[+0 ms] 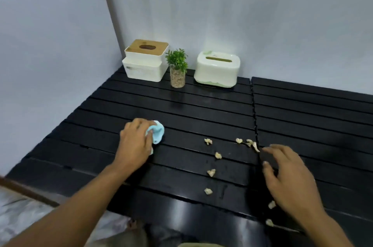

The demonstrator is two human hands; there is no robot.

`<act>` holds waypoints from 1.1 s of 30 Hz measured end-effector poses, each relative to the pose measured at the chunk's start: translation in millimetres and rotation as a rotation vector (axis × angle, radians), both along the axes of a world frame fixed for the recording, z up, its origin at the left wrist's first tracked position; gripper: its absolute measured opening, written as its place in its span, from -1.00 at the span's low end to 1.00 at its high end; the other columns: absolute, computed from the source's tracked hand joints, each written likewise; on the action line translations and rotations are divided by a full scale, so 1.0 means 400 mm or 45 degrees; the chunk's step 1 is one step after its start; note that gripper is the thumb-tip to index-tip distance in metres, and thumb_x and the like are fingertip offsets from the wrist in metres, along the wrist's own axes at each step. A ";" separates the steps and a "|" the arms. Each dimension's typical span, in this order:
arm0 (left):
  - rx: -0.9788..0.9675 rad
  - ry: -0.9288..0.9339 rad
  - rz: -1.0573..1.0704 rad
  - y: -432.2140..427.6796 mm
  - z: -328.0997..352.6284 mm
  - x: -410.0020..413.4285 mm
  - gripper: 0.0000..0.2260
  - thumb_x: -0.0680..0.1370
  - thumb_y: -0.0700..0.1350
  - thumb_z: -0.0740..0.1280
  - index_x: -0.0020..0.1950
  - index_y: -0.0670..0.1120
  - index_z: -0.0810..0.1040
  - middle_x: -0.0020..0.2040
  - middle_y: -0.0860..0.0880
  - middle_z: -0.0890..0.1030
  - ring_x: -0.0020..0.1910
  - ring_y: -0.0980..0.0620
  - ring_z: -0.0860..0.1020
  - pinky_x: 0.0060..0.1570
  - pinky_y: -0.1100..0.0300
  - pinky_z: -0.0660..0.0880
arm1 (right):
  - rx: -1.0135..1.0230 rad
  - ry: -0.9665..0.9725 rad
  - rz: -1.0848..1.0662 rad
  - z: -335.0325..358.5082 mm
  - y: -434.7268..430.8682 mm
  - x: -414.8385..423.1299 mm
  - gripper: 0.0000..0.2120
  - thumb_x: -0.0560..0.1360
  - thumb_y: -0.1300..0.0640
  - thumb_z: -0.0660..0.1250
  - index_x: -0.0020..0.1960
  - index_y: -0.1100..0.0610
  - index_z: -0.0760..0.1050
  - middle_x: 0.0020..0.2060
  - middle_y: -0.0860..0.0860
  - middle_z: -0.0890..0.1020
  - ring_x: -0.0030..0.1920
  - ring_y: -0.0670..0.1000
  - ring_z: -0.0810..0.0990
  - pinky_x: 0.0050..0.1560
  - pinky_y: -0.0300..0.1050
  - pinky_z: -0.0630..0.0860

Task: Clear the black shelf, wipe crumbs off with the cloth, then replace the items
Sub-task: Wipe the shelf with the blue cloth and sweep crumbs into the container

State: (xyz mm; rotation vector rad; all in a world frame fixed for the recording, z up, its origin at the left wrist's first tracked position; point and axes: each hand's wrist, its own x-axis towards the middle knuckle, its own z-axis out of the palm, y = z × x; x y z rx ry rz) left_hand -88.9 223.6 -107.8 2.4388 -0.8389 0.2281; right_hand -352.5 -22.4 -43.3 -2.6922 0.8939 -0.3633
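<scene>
On the black shelf (181, 105), near its front left, my left hand (134, 140) grips the cloth (158, 132): fingers curled over it, the blue wad bunched and held down on the slats. My right hand (288, 176) is out over the right side, fingers spread and a little bent, holding nothing; I cannot tell whether the tips touch the surface.

Between my hands lie the crumbs (211, 172), pale bits scattered from mid-shelf down toward the front edge. A few sit just beside the seam (254, 117) where the two slatted panels meet, and two more lie near my right wrist.

At the back, against the wall (262, 14), the wood-topped box (146, 61), the plant (177, 69) and the green box (217, 69) stand in a row, well apart from the crumbs. So the shelf is not cleared, yet I judge the wiping step to be in hand, since the cloth is down and the mess lies in open space.

Next, I think, the cloth must sweep right across the slats toward the crumbs and gather them to one spot. That calls for flat, steady pressure, because the gaps between slats could swallow small bits. My right hand could cup at the edge to catch them. The three items would need lifting off if the back is to be wiped too.
</scene>
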 end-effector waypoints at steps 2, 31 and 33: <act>0.061 0.008 0.069 -0.004 -0.004 -0.001 -0.71 0.52 -0.04 0.10 0.15 0.01 0.52 0.10 -0.07 0.53 0.05 -0.16 0.46 0.04 -0.10 0.41 | -0.024 0.102 -0.095 -0.020 -0.079 -0.072 -0.65 0.52 0.12 0.25 0.29 0.14 0.47 0.28 0.05 0.48 0.28 0.09 0.42 0.18 0.00 0.42; 0.152 0.058 -0.208 -0.312 0.013 -0.105 -0.78 0.57 -0.08 0.18 0.16 0.01 0.52 0.13 -0.03 0.50 0.11 -0.11 0.41 0.09 -0.06 0.36 | 0.008 0.035 -0.094 -0.134 -0.121 -0.181 -0.53 0.60 0.08 0.00 0.49 0.10 0.19 0.51 0.07 0.18 0.53 0.03 0.05 0.53 -0.03 -0.06; 0.151 0.040 -0.253 -0.337 0.000 -0.141 -0.80 0.57 -0.12 0.20 0.15 0.00 0.52 0.12 0.00 0.50 0.11 -0.07 0.40 0.08 -0.03 0.35 | -0.005 0.050 -0.097 -0.142 -0.126 -0.177 -0.53 0.59 0.08 0.00 0.49 0.11 0.20 0.51 0.08 0.19 0.53 0.05 0.05 0.53 -0.01 -0.05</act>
